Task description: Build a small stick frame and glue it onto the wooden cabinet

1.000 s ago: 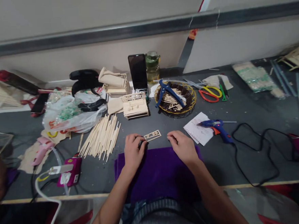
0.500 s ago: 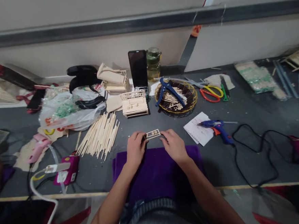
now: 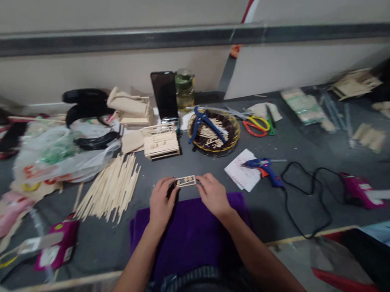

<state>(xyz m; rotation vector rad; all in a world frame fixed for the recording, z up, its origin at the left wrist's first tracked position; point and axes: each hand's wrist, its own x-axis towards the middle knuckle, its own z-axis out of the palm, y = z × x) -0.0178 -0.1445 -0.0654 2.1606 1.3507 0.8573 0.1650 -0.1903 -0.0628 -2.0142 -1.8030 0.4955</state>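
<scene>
Pinching opposite ends: left hand (image 3: 161, 198), right hand (image 3: 213, 193) | pale oblong frame (image 3: 185, 182) | roundish pieces (image 3: 189, 179) inside

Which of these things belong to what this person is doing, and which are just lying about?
Likely belonging:
small wooden frame, its ends at the left hand and right hand
loose sticks
blue glue gun

Probably just lying about:
phone
green-topped bottle
plastic bag
</scene>
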